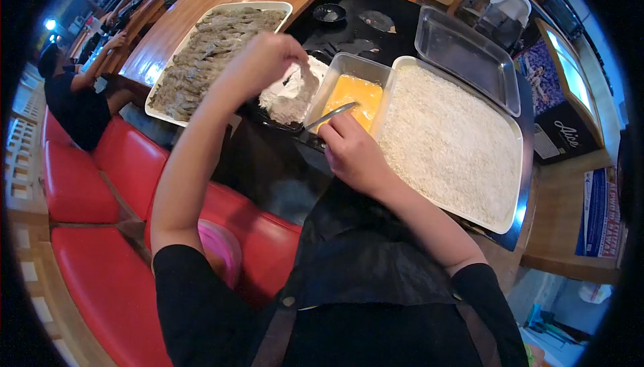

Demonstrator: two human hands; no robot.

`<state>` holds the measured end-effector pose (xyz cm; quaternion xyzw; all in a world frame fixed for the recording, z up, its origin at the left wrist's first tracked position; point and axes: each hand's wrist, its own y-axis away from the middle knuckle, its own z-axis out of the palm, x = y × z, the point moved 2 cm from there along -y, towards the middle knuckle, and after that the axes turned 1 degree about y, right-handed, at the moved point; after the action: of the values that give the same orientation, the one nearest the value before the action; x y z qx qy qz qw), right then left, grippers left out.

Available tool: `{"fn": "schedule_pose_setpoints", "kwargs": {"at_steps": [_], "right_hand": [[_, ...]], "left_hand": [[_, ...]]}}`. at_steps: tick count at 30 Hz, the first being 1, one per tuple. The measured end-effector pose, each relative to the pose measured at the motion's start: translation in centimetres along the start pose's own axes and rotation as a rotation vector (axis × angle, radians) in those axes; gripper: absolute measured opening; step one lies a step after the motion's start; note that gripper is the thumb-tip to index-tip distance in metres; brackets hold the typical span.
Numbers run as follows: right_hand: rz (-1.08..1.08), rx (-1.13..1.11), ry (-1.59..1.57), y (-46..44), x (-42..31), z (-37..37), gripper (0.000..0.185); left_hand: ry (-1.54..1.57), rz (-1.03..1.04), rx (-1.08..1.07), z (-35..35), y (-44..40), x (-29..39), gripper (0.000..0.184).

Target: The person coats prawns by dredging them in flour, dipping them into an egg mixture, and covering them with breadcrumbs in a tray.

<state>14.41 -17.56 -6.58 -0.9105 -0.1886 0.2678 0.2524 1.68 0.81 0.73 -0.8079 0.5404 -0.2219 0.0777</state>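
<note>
My left hand (268, 58) hangs over a black tray of white flour (285, 95), its fingers pinched together and pointing down. Whatever is between the fingertips cannot be made out. My right hand (352, 147) is closed on a thin curved metal utensil (333, 117), which lies across the near side of a clear plastic container (365, 65) of beaten egg (355, 95). To the left of the flour, a white tray (285, 9) holds rows of raw shrimp (211, 55). At the right stands a big white tray (515, 159) filled with pale breadcrumbs (453, 132).
An oblong dark metal tray (466, 55) is behind the breadcrumbs. A small black bowl (329, 14) sits farther back on the black table (261, 172). Red seats (107, 266) are at the left, where a person in dark clothes (74, 99) sits. A box (563, 126) stands at the right.
</note>
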Motion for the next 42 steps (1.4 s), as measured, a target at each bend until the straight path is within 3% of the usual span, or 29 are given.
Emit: {"fn": "schedule_pose_setpoints", "kwargs": {"at_steps": [6, 9, 12, 13, 17, 22, 28, 31, 34, 37, 42], "right_hand": [[-0.02, 0.03, 0.003, 0.1, -0.2, 0.0, 0.023], [0.006, 0.023, -0.009, 0.1, -0.2, 0.0, 0.023], [0.042, 0.053, -0.037, -0.1, -0.4, 0.1, 0.026], [0.052, 0.083, -0.056, -0.3, -0.6, -0.1, 0.027], [0.091, 0.09, -0.039, -1.3, -1.2, -0.4, 0.028], [0.019, 0.077, 0.018, -1.6, -0.4, 0.8, 0.011], [0.023, 0.118, -0.019, -1.3, -0.2, 0.1, 0.012], [0.029, 0.207, -0.028, -1.5, 0.0, -1.3, 0.011], [0.055, 0.297, -0.035, -1.4, 0.6, -3.0, 0.009], [0.089, 0.367, -0.004, -1.0, 1.2, -4.6, 0.009], [0.149, 0.437, -0.007, -0.6, 2.7, -5.5, 0.01]], "left_hand": [[0.066, -0.18, -0.129, -4.3, -2.5, 1.8, 0.021], [-0.028, -0.176, -0.269, 0.4, -3.5, -1.8, 0.021], [-0.084, -0.12, -0.292, 5.6, -3.4, -4.6, 0.018], [-0.073, -0.201, -0.304, 6.4, -3.1, -4.5, 0.017], [-0.141, -0.194, -0.246, 7.8, -2.6, -4.5, 0.018], [-0.076, -0.145, -0.239, 4.2, -3.6, -3.1, 0.018], [-0.033, -0.159, -0.141, -2.2, -5.1, -0.2, 0.017], [0.009, -0.165, -0.252, -2.3, -4.1, 0.5, 0.017], [-0.023, -0.127, -0.328, 1.4, -1.7, -0.4, 0.019], [-0.043, -0.257, -0.446, 4.3, 1.1, -0.4, 0.022], [-0.038, -0.263, -0.337, 5.8, 2.0, -2.0, 0.018]]}}
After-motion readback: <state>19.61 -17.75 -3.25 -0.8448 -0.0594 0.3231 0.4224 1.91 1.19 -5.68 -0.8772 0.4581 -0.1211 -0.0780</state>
